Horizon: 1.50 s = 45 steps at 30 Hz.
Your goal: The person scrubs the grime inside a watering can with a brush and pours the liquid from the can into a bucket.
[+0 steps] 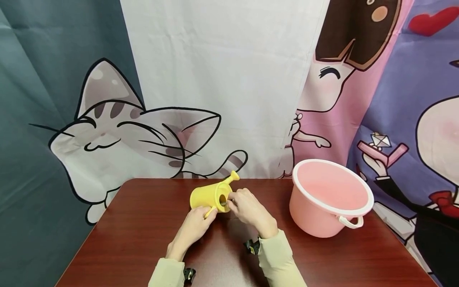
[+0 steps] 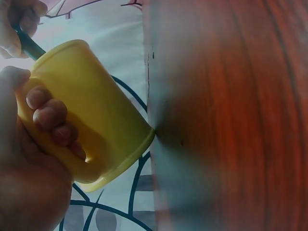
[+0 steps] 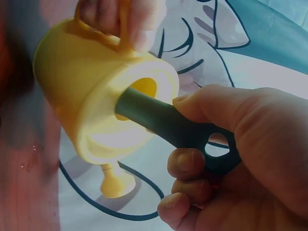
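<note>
A yellow watering can [image 1: 208, 196] is tipped onto its side above the far part of the table, its mouth turned toward my right hand and its spout pointing back and right. My left hand [image 1: 196, 224] grips the can's handle, fingers curled through it in the left wrist view. With my right hand [image 1: 251, 209] I hold a dark green handle [image 3: 159, 118] with a hole near its end. The handle's far part goes into the can's mouth, so its working end is hidden inside. Whether the can's base rests on the table I cannot tell.
A pink bucket [image 1: 312, 215] with a white rim and white side grip stands on the right of the reddish-brown table [image 1: 136, 231]. Behind the table's far edge hangs a cloth [image 1: 222, 79] printed with cartoon figures.
</note>
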Available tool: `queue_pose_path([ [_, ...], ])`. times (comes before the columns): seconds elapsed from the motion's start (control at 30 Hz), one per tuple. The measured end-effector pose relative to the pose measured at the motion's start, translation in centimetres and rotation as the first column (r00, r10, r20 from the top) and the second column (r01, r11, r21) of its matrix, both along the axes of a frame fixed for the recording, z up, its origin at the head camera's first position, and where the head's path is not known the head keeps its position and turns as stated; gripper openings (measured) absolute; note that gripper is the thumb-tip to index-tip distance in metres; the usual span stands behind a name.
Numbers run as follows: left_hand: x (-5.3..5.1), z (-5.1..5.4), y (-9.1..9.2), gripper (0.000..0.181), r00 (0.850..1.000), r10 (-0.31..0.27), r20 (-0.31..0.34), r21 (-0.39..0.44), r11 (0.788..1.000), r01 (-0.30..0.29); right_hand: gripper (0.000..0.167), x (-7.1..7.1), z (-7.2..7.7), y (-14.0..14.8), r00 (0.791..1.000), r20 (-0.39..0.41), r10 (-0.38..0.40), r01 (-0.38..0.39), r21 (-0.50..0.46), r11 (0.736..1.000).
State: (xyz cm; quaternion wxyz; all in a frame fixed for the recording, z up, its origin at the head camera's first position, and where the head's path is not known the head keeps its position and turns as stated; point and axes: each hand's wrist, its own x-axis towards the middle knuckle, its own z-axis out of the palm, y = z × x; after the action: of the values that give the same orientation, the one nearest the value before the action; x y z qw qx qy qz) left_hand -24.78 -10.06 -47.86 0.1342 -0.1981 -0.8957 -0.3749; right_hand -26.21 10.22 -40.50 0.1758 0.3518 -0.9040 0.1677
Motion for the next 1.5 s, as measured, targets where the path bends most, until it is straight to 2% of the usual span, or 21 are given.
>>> queue_pose_path([
  [0.23, 0.0, 0.2, -0.1, 0.042, 0.999, -0.016, 0.039, 0.012, 1.000, 0.015, 0.019, 0.5, 0.8, 0.3, 1.000, 0.010, -0.008, 0.008, -0.013, 1.000],
  [0.4, 0.1, 0.1, -0.2, 0.042, 0.999, -0.009, 0.037, 0.021, 1.000, 0.008, 0.019, 0.5, 1.2, 0.3, 1.000, 0.007, -0.011, 0.011, -0.024, 1.000],
  [0.7, 0.4, -0.3, -0.2, 0.044, 0.999, 0.011, 0.049, 0.029, 1.000, -0.012, 0.031, -0.4, -0.3, -0.4, 0.999, 0.030, 0.033, -0.034, 0.017, 0.999],
  [0.93, 0.1, 0.0, 0.0, 0.044, 0.999, 0.007, 0.038, 0.016, 1.000, -0.008, 0.031, -1.0, -1.2, -0.8, 0.998, 0.044, 0.052, -0.051, -0.013, 0.999],
  [1.27, 0.0, 0.0, -0.1, 0.043, 0.999, 0.001, 0.045, 0.018, 1.000, -0.002, 0.030, -1.2, -1.5, -1.1, 0.997, 0.061, 0.056, -0.055, -0.019, 0.998],
  [1.5, 0.2, 0.0, -0.4, 0.044, 0.997, -0.006, 0.071, 0.053, 0.999, 0.003, 0.025, -0.9, -1.1, -1.1, 0.992, 0.127, 0.011, -0.003, -0.066, 0.998],
])
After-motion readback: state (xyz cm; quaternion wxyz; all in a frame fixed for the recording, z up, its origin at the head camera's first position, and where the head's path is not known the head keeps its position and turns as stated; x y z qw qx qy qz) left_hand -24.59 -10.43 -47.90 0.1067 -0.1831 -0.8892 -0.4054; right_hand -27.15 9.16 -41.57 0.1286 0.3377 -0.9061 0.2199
